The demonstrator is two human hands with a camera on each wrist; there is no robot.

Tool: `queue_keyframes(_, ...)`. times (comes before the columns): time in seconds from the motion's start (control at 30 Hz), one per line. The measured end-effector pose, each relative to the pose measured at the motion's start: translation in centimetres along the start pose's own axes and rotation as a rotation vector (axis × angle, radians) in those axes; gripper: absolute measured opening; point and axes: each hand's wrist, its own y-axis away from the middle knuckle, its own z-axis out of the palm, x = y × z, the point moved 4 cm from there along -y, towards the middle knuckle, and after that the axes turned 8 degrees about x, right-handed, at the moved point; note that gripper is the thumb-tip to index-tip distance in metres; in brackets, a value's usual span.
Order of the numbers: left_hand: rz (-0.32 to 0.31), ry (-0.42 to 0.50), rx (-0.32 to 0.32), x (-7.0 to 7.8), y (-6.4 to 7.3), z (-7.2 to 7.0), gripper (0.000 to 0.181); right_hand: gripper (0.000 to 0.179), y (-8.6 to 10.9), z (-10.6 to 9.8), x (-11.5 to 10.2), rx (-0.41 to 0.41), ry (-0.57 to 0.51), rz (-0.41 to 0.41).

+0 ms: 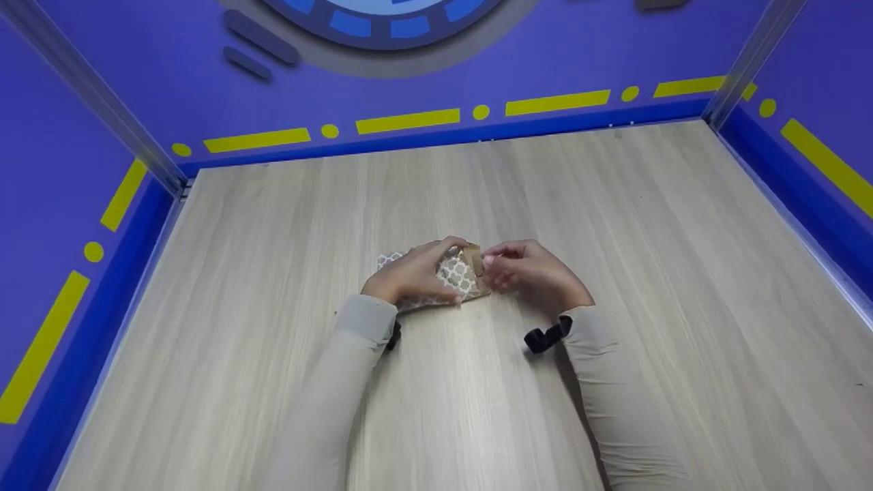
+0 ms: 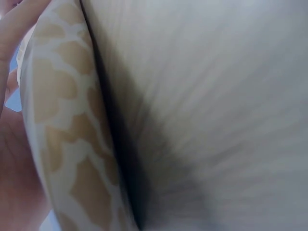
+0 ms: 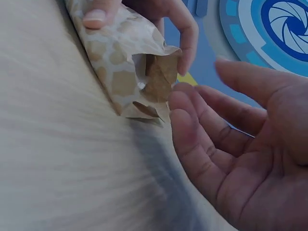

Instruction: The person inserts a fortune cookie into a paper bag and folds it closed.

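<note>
The left hand (image 1: 412,276) has thumb and fingers curled round a small patterned paper bag (image 1: 450,276), pinching it near its open end; in the right wrist view the thumb (image 3: 98,12) presses the top face and a finger (image 3: 185,36) wraps over the mouth. The bag's mouth (image 3: 154,74) gapes just beyond those fingertips, showing a plain brown lining, and whether anything lies inside cannot be told. The right hand (image 1: 528,269) sits just beside the mouth with fingers (image 3: 192,130) loosely bent and apart, palm open, the fingertips at the torn edge, touching it or a hair off. Under both hands the bag lies on a pale wooden table (image 1: 614,225), its long edge (image 2: 62,125) raised slightly off the wood. Purple walls (image 1: 545,48) with yellow dashes enclose the table.
</note>
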Motion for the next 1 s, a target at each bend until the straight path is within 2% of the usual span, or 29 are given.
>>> queue_keyframes(0.07, -0.006, 0.008, 0.002, 0.0, 0.0, 0.0, 0.092, 0.039, 0.0, 0.2, -0.1, -0.034, 0.097, -0.019)
queue_keyframes(0.2, -0.015, 0.021, 0.003, -0.1, -0.1, 0.0, 0.095, 0.033, 0.0, 0.9, -0.2, -0.077, 0.184, -0.014)
queue_keyframes(0.53, -0.01, 0.033, -0.001, -0.2, 0.0, -0.1, 0.101, 0.02, 0.1, 2.3, 0.0, -0.134, 0.197, 0.02)
queue_keyframes(0.8, -0.063, -0.004, 0.029, -0.4, 0.3, -0.6, 0.093, 0.018, -0.1, 2.0, -0.3, -0.05, 0.188, -0.042)
queue_keyframes(0.93, -0.052, -0.029, 0.056, -0.5, 0.3, -1.0, 0.081, 0.02, 0.0, 1.5, -0.6, 0.013, 0.188, -0.08)
queue_keyframes(1.0, -0.04, -0.011, 0.082, -0.5, 0.3, -1.3, 0.071, 0.021, 0.1, 1.2, -0.9, 0.047, 0.172, -0.098)
